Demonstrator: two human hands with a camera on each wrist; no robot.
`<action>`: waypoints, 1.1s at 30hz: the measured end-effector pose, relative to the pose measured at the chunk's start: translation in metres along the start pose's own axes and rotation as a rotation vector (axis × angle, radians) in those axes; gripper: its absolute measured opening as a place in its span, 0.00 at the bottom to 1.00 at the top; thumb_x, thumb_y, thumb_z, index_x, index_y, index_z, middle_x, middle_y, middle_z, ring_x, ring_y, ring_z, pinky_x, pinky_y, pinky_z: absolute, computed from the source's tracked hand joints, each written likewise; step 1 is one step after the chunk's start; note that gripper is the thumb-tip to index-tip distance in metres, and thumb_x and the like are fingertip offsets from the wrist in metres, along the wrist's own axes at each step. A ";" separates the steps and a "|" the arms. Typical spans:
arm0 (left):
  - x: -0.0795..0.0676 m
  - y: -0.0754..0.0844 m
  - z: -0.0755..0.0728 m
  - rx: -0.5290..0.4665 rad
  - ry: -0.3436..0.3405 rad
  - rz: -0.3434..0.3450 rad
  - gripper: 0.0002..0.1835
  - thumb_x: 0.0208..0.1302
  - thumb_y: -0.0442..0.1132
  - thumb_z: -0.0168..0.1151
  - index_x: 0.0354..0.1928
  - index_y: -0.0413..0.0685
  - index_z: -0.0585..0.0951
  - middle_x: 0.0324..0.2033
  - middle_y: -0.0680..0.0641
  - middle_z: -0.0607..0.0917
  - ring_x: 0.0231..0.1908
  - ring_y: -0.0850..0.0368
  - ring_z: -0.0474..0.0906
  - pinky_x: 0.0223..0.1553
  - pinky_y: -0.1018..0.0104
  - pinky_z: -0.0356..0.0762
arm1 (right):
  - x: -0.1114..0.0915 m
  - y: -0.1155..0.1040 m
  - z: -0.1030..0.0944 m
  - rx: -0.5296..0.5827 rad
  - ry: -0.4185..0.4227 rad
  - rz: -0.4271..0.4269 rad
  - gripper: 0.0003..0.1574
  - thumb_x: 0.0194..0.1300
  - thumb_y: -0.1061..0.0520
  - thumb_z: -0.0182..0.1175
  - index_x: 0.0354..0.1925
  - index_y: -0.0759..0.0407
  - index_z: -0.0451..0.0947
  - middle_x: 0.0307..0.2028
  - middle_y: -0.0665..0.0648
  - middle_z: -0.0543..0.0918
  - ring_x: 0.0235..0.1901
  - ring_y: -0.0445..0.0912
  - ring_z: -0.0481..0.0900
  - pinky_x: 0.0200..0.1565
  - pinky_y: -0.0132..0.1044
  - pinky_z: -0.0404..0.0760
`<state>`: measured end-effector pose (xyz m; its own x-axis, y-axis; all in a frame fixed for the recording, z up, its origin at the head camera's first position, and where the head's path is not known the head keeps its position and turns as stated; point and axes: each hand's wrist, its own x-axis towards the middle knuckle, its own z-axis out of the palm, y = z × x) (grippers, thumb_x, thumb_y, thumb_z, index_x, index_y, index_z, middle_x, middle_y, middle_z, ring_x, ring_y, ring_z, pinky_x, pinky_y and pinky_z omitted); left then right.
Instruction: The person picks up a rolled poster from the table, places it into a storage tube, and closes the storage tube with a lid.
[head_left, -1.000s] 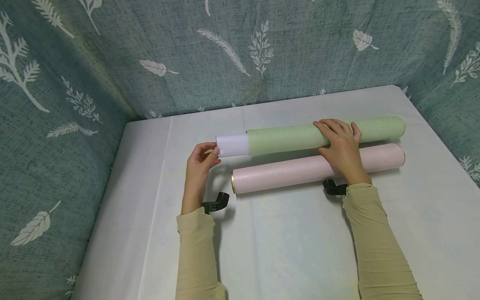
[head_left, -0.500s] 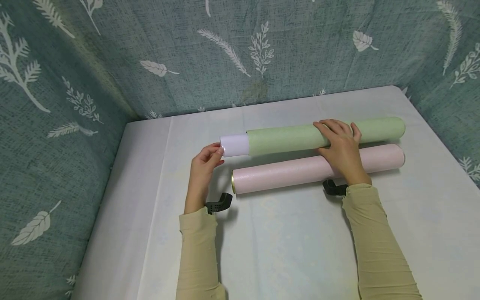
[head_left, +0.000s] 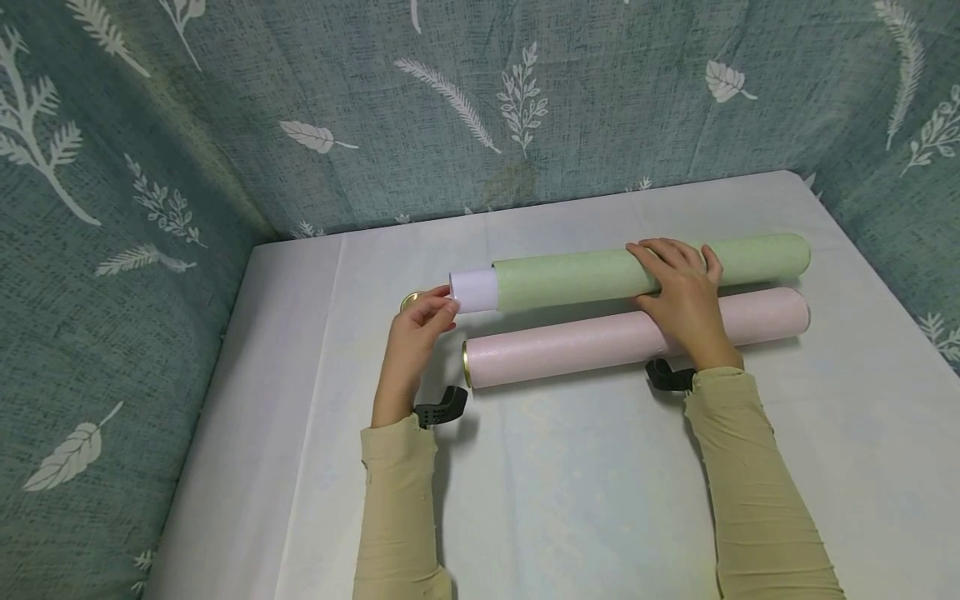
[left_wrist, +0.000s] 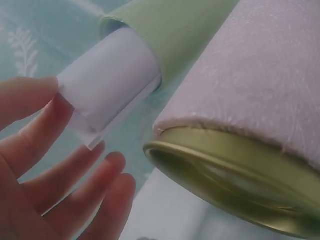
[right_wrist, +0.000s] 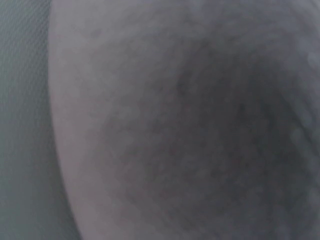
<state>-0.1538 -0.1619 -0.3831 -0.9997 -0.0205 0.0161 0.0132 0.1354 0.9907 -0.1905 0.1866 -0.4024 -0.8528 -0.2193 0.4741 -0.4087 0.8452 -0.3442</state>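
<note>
A roll of white paper (head_left: pixel 474 291) sticks out of the left end of a green cardboard tube (head_left: pixel 570 277). My left hand (head_left: pixel 417 333) pinches the roll's outer edge between thumb and forefinger; in the left wrist view the other fingers (left_wrist: pixel 107 200) spread below the paper (left_wrist: pixel 110 75). Over the middle of the green tube, my right hand (head_left: pixel 681 292) grips it from above. A pink tube (head_left: pixel 555 354) lies just in front, passing under the right wrist. Its left end has a gold metal rim (left_wrist: pixel 220 155). The right wrist view is filled by a dim, blurred pinkish surface (right_wrist: pixel 150 125).
A round gold lid (head_left: pixel 409 298) lies on the white-covered table (head_left: pixel 570 492), partly hidden behind the left hand. Green leaf-patterned cloth (head_left: pixel 600 108) hangs behind and to the left and right of the table.
My left hand has moved right with the paper's end, and less of the roll sticks out of the green tube. The gold lid has come into sight behind that hand. The right hand stays put.
</note>
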 end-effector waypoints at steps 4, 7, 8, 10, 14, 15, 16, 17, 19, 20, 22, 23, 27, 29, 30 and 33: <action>-0.006 0.013 0.003 0.053 -0.028 0.016 0.12 0.59 0.39 0.59 0.37 0.34 0.79 0.54 0.46 0.73 0.51 0.54 0.71 0.44 0.62 0.73 | 0.000 0.000 0.000 0.004 -0.003 -0.001 0.46 0.41 0.58 0.73 0.60 0.45 0.67 0.57 0.50 0.69 0.59 0.50 0.58 0.60 0.55 0.36; -0.009 0.020 0.006 0.111 -0.037 0.036 0.12 0.59 0.38 0.58 0.37 0.35 0.79 0.55 0.46 0.73 0.53 0.54 0.68 0.46 0.61 0.72 | 0.000 0.000 0.000 0.003 -0.001 -0.004 0.46 0.40 0.58 0.73 0.60 0.45 0.67 0.57 0.51 0.69 0.59 0.50 0.58 0.60 0.55 0.36; -0.010 0.022 0.006 0.126 -0.038 0.040 0.12 0.59 0.38 0.58 0.38 0.35 0.80 0.55 0.47 0.73 0.54 0.54 0.68 0.47 0.60 0.71 | 0.000 0.000 0.000 0.004 -0.001 -0.004 0.46 0.40 0.58 0.73 0.60 0.45 0.67 0.57 0.51 0.69 0.59 0.50 0.58 0.60 0.55 0.36; -0.011 0.024 0.007 0.149 -0.042 0.049 0.11 0.59 0.39 0.58 0.38 0.36 0.80 0.55 0.47 0.73 0.56 0.54 0.66 0.49 0.58 0.68 | 0.000 0.000 0.000 0.005 -0.001 -0.004 0.46 0.40 0.58 0.73 0.60 0.45 0.67 0.57 0.51 0.69 0.59 0.50 0.58 0.60 0.55 0.36; -0.012 0.024 0.007 0.181 -0.052 0.068 0.12 0.60 0.40 0.58 0.39 0.37 0.80 0.55 0.46 0.72 0.58 0.52 0.62 0.54 0.52 0.62 | 0.000 0.000 -0.001 0.007 0.000 -0.003 0.46 0.41 0.59 0.73 0.60 0.45 0.67 0.57 0.51 0.69 0.59 0.50 0.58 0.60 0.55 0.36; -0.010 0.022 0.007 0.186 -0.055 0.073 0.12 0.59 0.40 0.58 0.39 0.38 0.80 0.55 0.46 0.72 0.59 0.52 0.61 0.54 0.51 0.62 | 0.000 0.000 -0.001 0.007 0.001 -0.003 0.46 0.41 0.59 0.73 0.60 0.45 0.67 0.57 0.51 0.69 0.59 0.50 0.58 0.60 0.55 0.36; -0.009 0.020 0.006 0.188 -0.059 0.077 0.13 0.59 0.41 0.58 0.39 0.38 0.80 0.55 0.46 0.72 0.59 0.52 0.61 0.54 0.50 0.61 | 0.000 0.000 -0.001 0.007 0.001 -0.003 0.46 0.40 0.59 0.73 0.59 0.45 0.67 0.57 0.51 0.69 0.59 0.50 0.58 0.60 0.55 0.36; -0.007 0.017 0.006 0.190 -0.064 0.080 0.13 0.59 0.42 0.59 0.40 0.39 0.81 0.55 0.47 0.72 0.59 0.52 0.60 0.54 0.50 0.62 | 0.000 0.000 -0.001 0.006 0.002 -0.003 0.46 0.40 0.59 0.73 0.59 0.45 0.67 0.57 0.51 0.69 0.59 0.50 0.58 0.60 0.55 0.36; -0.004 0.011 0.005 0.196 -0.072 0.080 0.14 0.59 0.44 0.59 0.40 0.41 0.81 0.55 0.49 0.72 0.59 0.55 0.60 0.52 0.51 0.64 | 0.000 0.000 -0.001 0.007 0.001 -0.002 0.46 0.40 0.59 0.73 0.59 0.45 0.67 0.57 0.51 0.69 0.59 0.50 0.58 0.60 0.55 0.35; -0.002 0.008 0.005 0.199 -0.076 0.081 0.14 0.58 0.45 0.59 0.40 0.42 0.81 0.55 0.51 0.72 0.59 0.56 0.60 0.51 0.52 0.64 | 0.000 0.000 -0.001 0.007 0.001 -0.002 0.46 0.40 0.59 0.73 0.59 0.45 0.67 0.57 0.51 0.69 0.59 0.50 0.58 0.60 0.55 0.35; 0.000 0.003 0.005 0.209 -0.083 0.080 0.16 0.57 0.48 0.60 0.41 0.45 0.82 0.55 0.54 0.72 0.58 0.59 0.61 0.50 0.54 0.66 | 0.000 0.000 -0.001 0.005 0.001 -0.002 0.46 0.40 0.59 0.73 0.59 0.45 0.67 0.57 0.51 0.69 0.59 0.50 0.58 0.60 0.55 0.36; 0.001 0.001 0.005 0.217 -0.086 0.082 0.16 0.57 0.50 0.60 0.41 0.46 0.82 0.55 0.55 0.72 0.58 0.60 0.60 0.50 0.54 0.66 | 0.000 0.000 -0.001 0.005 0.001 -0.002 0.46 0.40 0.58 0.73 0.59 0.45 0.67 0.57 0.51 0.69 0.59 0.50 0.58 0.60 0.55 0.35; 0.000 0.000 0.005 0.251 -0.101 0.092 0.18 0.56 0.54 0.59 0.42 0.50 0.82 0.55 0.59 0.71 0.58 0.64 0.60 0.49 0.56 0.68 | 0.000 0.000 -0.001 0.005 0.000 0.000 0.46 0.41 0.58 0.73 0.59 0.45 0.67 0.57 0.51 0.69 0.59 0.50 0.58 0.60 0.55 0.35; 0.000 0.000 0.006 0.263 -0.118 0.102 0.19 0.56 0.55 0.58 0.43 0.52 0.81 0.56 0.60 0.71 0.58 0.64 0.60 0.49 0.56 0.68 | 0.000 0.000 0.000 0.007 -0.002 0.001 0.46 0.41 0.58 0.72 0.59 0.45 0.67 0.57 0.51 0.69 0.59 0.50 0.58 0.60 0.54 0.35; 0.000 0.000 0.006 0.269 -0.128 0.105 0.19 0.56 0.55 0.58 0.43 0.52 0.81 0.56 0.61 0.70 0.58 0.65 0.60 0.49 0.56 0.68 | 0.000 0.000 0.000 0.007 -0.004 0.002 0.46 0.41 0.59 0.72 0.59 0.45 0.67 0.57 0.51 0.69 0.59 0.50 0.58 0.60 0.54 0.35; 0.000 0.000 0.007 0.281 -0.154 0.114 0.17 0.57 0.55 0.57 0.43 0.54 0.81 0.56 0.61 0.70 0.58 0.66 0.60 0.49 0.57 0.68 | 0.000 -0.001 -0.001 0.007 -0.006 0.004 0.46 0.41 0.59 0.72 0.59 0.45 0.67 0.57 0.51 0.69 0.59 0.50 0.58 0.60 0.54 0.35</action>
<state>-0.1537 -0.1549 -0.3838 -0.9840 0.1579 0.0830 0.1401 0.3964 0.9073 -0.1903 0.1864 -0.4016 -0.8566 -0.2188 0.4674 -0.4074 0.8426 -0.3521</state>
